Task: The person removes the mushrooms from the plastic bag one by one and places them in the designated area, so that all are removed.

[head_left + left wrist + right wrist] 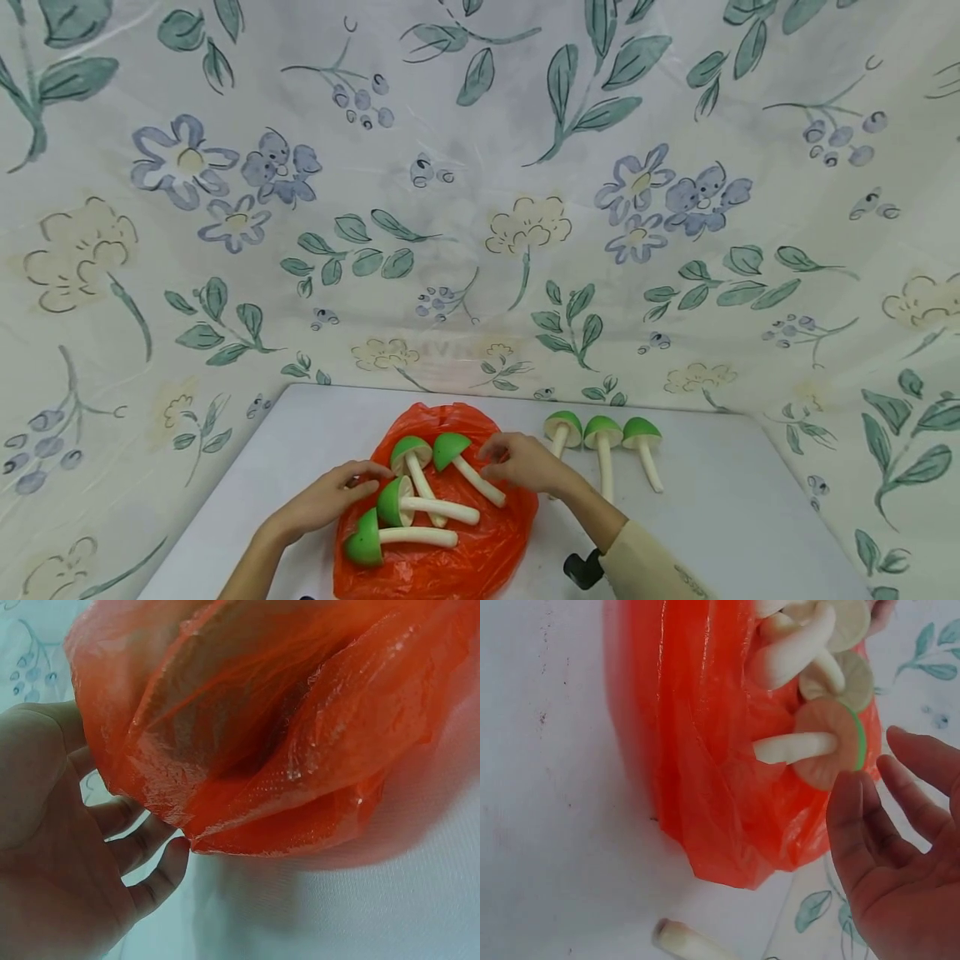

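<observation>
Several toy mushrooms with green caps and white stems lie on a crumpled red plastic bag. My left hand is at the bag's left side, its loosely bent fingers close to a mushroom with a sideways stem. In the left wrist view, fingertips touch the edge of the red bag; the thumb is partly hidden. Over the bag's right side, my right hand hovers near the rightmost mushroom on it. The right wrist view shows relaxed fingers beside that mushroom's cap, nothing gripped.
Three more green-capped mushrooms stand in a row right of the bag, among them a middle one and a right one. A small black object is by the right sleeve. Floral cloth hangs behind the white table.
</observation>
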`<action>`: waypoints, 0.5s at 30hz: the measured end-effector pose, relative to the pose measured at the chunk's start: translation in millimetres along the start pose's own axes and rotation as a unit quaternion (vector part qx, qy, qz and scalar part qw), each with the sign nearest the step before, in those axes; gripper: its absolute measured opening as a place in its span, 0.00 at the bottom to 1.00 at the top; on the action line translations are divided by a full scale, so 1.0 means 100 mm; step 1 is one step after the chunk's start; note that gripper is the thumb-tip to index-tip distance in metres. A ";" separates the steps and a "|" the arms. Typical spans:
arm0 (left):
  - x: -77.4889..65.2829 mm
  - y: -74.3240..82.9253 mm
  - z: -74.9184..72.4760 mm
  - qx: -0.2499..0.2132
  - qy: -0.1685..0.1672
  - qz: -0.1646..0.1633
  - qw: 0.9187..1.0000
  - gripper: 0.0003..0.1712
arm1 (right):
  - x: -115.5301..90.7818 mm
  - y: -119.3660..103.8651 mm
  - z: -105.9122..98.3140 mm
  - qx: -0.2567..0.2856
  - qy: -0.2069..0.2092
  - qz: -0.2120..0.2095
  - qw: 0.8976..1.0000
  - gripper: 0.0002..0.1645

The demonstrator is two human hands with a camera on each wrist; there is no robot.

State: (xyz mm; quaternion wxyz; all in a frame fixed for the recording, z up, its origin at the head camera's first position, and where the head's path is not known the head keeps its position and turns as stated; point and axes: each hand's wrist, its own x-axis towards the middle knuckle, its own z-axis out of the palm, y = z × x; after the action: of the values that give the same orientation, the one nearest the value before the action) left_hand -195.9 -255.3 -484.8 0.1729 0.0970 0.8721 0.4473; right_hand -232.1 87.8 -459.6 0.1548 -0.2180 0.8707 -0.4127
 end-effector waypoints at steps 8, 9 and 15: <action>0.02 0.00 0.01 -0.001 0.000 0.000 1.000 0.16 | 0.03 0.06 0.12 -0.022 -0.002 0.038 0.999 0.13; 0.02 -0.01 0.01 -0.001 0.000 0.000 1.000 0.16 | 0.03 0.07 0.12 -0.026 -0.001 0.040 0.999 0.13; 0.01 -0.02 0.00 0.000 -0.004 0.000 1.000 0.16 | 0.04 0.10 0.16 -0.014 -0.009 0.049 0.999 0.13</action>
State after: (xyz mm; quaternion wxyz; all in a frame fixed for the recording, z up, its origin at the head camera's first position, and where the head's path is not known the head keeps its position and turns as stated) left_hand -196.8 -256.4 -486.3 0.1762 0.0991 0.8716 0.4467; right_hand -230.7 80.6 -477.8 0.1797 -0.1814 0.8844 -0.3906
